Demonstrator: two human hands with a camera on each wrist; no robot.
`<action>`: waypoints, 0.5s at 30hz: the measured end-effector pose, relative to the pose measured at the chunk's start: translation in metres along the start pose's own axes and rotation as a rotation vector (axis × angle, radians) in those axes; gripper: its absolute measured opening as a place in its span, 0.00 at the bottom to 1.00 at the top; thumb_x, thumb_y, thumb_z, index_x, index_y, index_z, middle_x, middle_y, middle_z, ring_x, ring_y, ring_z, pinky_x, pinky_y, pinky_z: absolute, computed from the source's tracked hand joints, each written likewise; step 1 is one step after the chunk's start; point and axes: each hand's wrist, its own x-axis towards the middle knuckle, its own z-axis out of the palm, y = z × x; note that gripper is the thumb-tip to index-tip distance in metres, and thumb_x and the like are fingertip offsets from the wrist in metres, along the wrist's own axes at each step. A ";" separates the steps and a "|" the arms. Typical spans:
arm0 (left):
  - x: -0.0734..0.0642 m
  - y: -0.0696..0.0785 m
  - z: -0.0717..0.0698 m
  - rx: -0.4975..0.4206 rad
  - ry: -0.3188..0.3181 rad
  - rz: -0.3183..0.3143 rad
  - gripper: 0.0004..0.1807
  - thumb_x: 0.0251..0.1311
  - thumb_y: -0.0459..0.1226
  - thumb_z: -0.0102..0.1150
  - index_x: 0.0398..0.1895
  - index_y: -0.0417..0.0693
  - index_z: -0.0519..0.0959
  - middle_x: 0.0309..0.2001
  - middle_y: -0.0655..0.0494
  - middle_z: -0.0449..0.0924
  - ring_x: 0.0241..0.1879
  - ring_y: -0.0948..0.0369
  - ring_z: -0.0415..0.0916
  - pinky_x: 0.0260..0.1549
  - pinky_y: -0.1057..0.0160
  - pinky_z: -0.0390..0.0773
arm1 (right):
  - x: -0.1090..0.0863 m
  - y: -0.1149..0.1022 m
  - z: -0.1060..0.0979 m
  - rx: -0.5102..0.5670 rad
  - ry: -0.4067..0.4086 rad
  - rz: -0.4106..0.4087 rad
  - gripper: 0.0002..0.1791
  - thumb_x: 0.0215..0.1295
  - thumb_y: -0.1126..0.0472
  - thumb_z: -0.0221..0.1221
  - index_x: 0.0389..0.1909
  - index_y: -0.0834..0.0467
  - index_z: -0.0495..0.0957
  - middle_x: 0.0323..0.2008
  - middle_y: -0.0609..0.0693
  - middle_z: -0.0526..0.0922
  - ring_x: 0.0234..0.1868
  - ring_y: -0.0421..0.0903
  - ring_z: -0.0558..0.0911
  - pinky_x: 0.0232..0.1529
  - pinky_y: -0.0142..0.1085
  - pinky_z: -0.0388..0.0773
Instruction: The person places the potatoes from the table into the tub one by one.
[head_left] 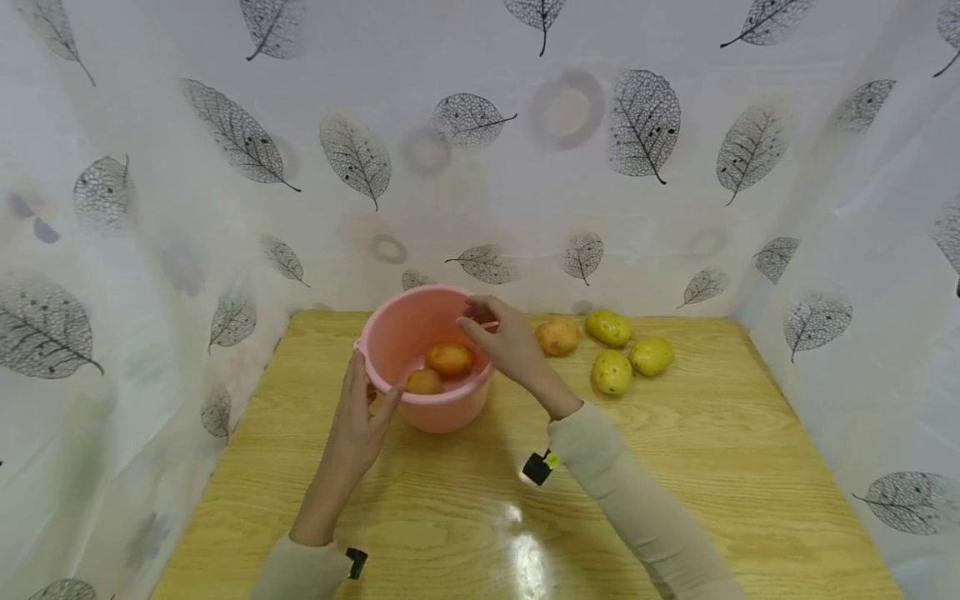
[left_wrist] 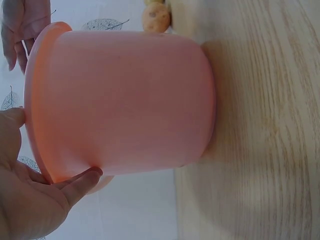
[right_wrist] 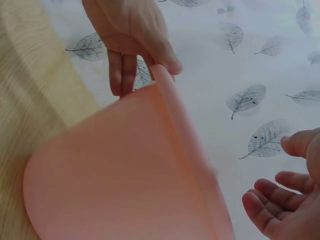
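A pink plastic bucket [head_left: 442,412] stands on the table at centre left, with two brownish potatoes [head_left: 450,360] inside at the bottom. My left hand [head_left: 360,412] grips its rim at the left side, thumb on one face of the wall and fingers along the other, as the left wrist view shows. Over the right part of the rim hangs my right hand [head_left: 506,342], its fingers loosely curved. In the right wrist view that right hand [right_wrist: 290,190] has a gap between thumb and fingers, and nothing is in it.
Right of the bucket, near the table's back edge, lie a brownish potato [head_left: 558,337] and three yellow-green potatoes [head_left: 611,372]. The wooden table [head_left: 675,483] meets a hanging white sheet [head_left: 510,208] with leaf prints at the back and both sides.
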 end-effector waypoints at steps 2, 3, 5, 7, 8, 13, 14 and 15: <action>0.000 0.000 0.000 -0.004 0.002 0.004 0.48 0.78 0.49 0.54 0.85 0.45 0.35 0.83 0.47 0.37 0.71 0.40 0.62 0.64 0.38 0.72 | -0.001 0.000 -0.006 0.001 0.002 0.018 0.23 0.75 0.60 0.62 0.65 0.67 0.76 0.54 0.63 0.84 0.54 0.55 0.83 0.57 0.47 0.81; 0.000 0.000 0.000 -0.004 0.002 0.002 0.48 0.78 0.49 0.54 0.85 0.46 0.35 0.84 0.47 0.37 0.72 0.40 0.61 0.64 0.38 0.72 | -0.002 -0.001 -0.009 0.000 0.008 0.031 0.23 0.75 0.59 0.62 0.65 0.66 0.75 0.54 0.62 0.84 0.55 0.55 0.82 0.57 0.47 0.81; -0.001 0.000 0.000 -0.006 0.000 -0.001 0.48 0.78 0.50 0.54 0.85 0.46 0.34 0.83 0.47 0.37 0.73 0.40 0.60 0.64 0.38 0.72 | -0.003 0.000 -0.015 -0.001 0.018 0.047 0.24 0.75 0.59 0.62 0.66 0.66 0.75 0.55 0.62 0.84 0.55 0.55 0.82 0.57 0.47 0.81; 0.000 0.000 0.000 -0.005 -0.001 -0.005 0.49 0.78 0.50 0.54 0.85 0.46 0.34 0.83 0.46 0.37 0.73 0.40 0.60 0.64 0.39 0.72 | -0.004 0.003 -0.021 -0.010 0.038 0.051 0.24 0.75 0.59 0.62 0.66 0.66 0.75 0.55 0.62 0.84 0.55 0.55 0.82 0.57 0.48 0.81; 0.000 0.000 0.000 -0.006 -0.001 -0.009 0.49 0.78 0.50 0.54 0.85 0.46 0.34 0.83 0.46 0.37 0.73 0.40 0.60 0.65 0.39 0.71 | -0.005 0.004 -0.024 -0.017 0.050 0.051 0.24 0.75 0.59 0.62 0.66 0.66 0.76 0.55 0.62 0.84 0.55 0.55 0.83 0.56 0.48 0.81; 0.000 0.001 -0.001 -0.010 0.002 -0.008 0.49 0.77 0.50 0.54 0.85 0.45 0.35 0.83 0.46 0.37 0.73 0.40 0.60 0.65 0.39 0.71 | -0.011 0.015 -0.040 -0.033 0.097 0.054 0.24 0.75 0.59 0.61 0.65 0.67 0.76 0.54 0.63 0.84 0.54 0.56 0.82 0.55 0.47 0.82; 0.000 0.001 -0.001 -0.014 0.002 -0.006 0.49 0.77 0.50 0.54 0.85 0.46 0.35 0.83 0.46 0.37 0.73 0.40 0.61 0.65 0.39 0.71 | -0.013 0.017 -0.043 -0.029 0.102 0.061 0.24 0.75 0.59 0.61 0.66 0.68 0.75 0.55 0.63 0.83 0.54 0.56 0.82 0.56 0.47 0.82; 0.000 0.001 -0.001 -0.017 0.002 -0.004 0.49 0.77 0.50 0.54 0.85 0.46 0.35 0.83 0.46 0.37 0.73 0.40 0.61 0.65 0.39 0.71 | -0.015 0.018 -0.047 -0.028 0.106 0.071 0.24 0.75 0.59 0.61 0.66 0.68 0.75 0.55 0.63 0.83 0.55 0.56 0.82 0.56 0.47 0.81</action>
